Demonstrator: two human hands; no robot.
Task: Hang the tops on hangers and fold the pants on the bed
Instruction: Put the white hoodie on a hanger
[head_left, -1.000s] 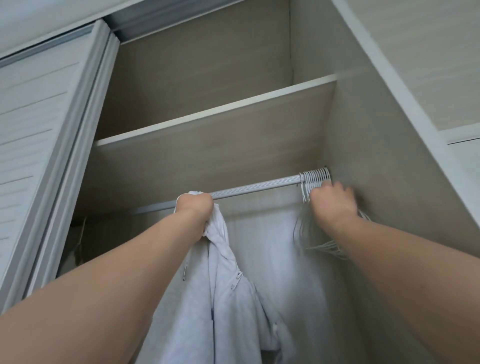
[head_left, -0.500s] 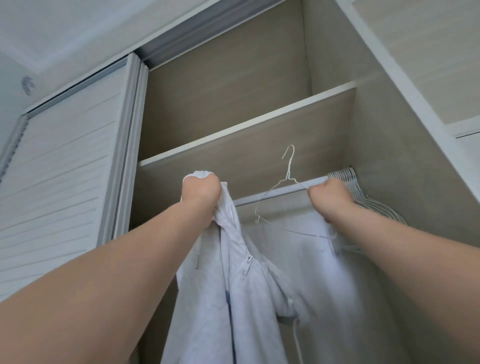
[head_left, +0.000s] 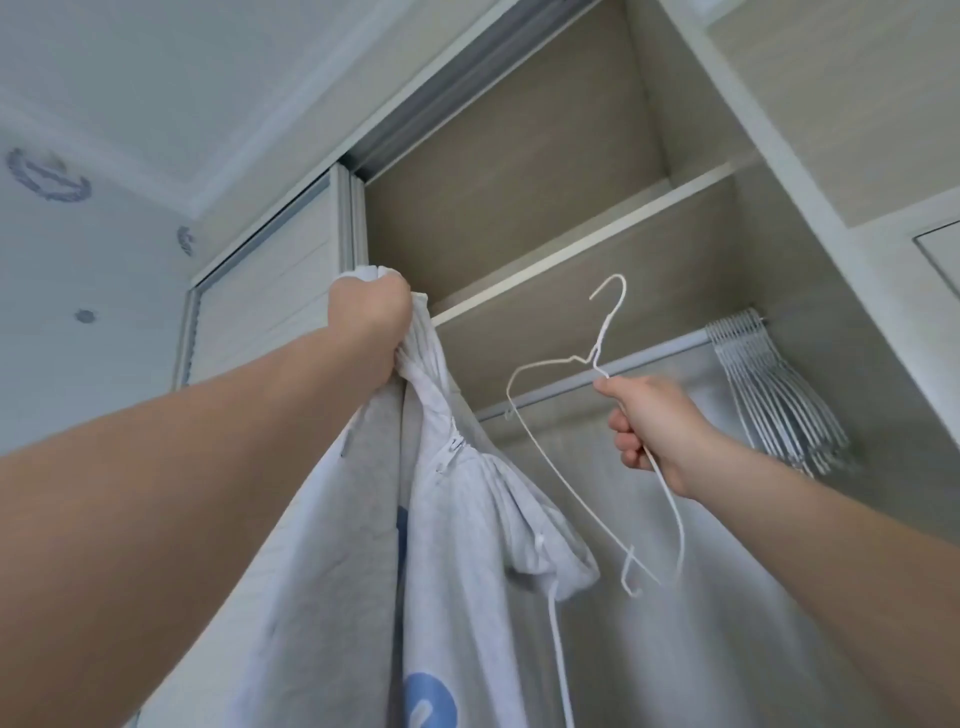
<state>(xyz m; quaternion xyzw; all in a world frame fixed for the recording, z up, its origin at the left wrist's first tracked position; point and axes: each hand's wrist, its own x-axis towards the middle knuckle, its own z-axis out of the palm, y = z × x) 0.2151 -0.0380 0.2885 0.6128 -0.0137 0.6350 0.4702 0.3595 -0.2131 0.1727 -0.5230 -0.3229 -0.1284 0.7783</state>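
Forearms come up from both bottom corners, hands well apart. Left hand (head_left: 371, 317) is fisted round the bunched top edge of a white zip hoodie (head_left: 467, 519), held high. The hoodie hangs straight down from the fist, zip pull (head_left: 456, 446) showing, blue print (head_left: 428, 699) low down, drawstring (head_left: 558, 649) dangling. Hoodie not yet on a hanger. Right hand (head_left: 654, 431) grips a white wire hanger (head_left: 602, 335) just below its neck, hook up, frame tilted, clear of the rail. Can't tell whether the frame touches the hoodie. Behind them is the wardrobe rail (head_left: 654, 354), with a bunch of spare wire hangers (head_left: 769, 395) at its right end by the side wall. Shelf (head_left: 571, 249) runs above the rail, sliding door (head_left: 270, 291) stands left.
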